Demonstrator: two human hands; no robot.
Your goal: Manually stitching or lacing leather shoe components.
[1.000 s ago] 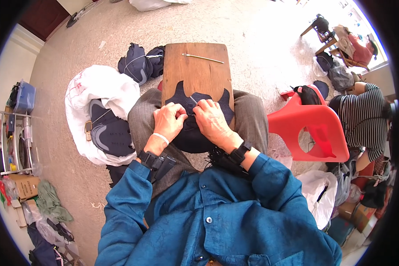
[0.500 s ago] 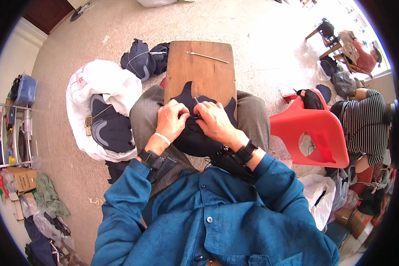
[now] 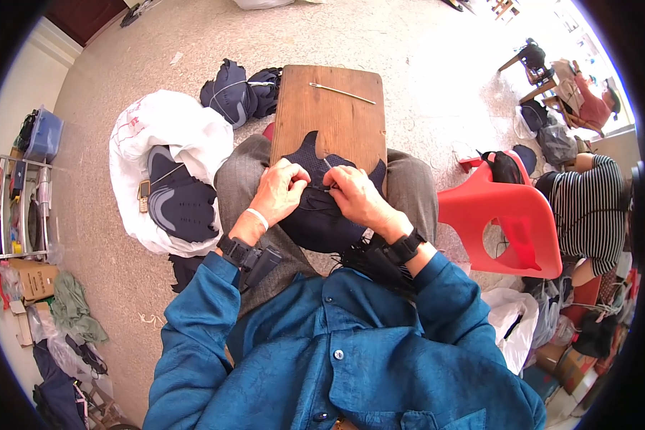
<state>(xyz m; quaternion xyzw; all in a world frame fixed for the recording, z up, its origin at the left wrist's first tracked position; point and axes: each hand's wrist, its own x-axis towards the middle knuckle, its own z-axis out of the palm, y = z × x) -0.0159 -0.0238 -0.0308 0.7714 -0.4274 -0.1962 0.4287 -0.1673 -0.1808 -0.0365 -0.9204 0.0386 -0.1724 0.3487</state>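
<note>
A dark navy knit piece (image 3: 315, 223) lies over the near end of a wooden board (image 3: 330, 122) between my knees. My left hand (image 3: 280, 192) is closed, thumb and fingers pinching the edge of this knit piece. Opposite it, my right hand (image 3: 363, 200) is closed around a thin metal needle-like tool (image 3: 327, 164), whose tip sticks up past the fingers. A dark thread seems to run between the two hands; its ends are hidden. Farther up the board rests a long metal needle (image 3: 342, 93).
To the left, a white sack (image 3: 132, 143) holds bundled dark knit pieces (image 3: 183, 208) and a small phone (image 3: 144, 196). Another tied bundle (image 3: 229, 93) lies beside the board. A red plastic stool (image 3: 509, 215) stands at right, near a person in a striped top (image 3: 595, 208).
My right hand has moved slightly right, away from my left hand, with the needle-like tool. The left hand keeps its pinch. The whole view has shifted a little.
</note>
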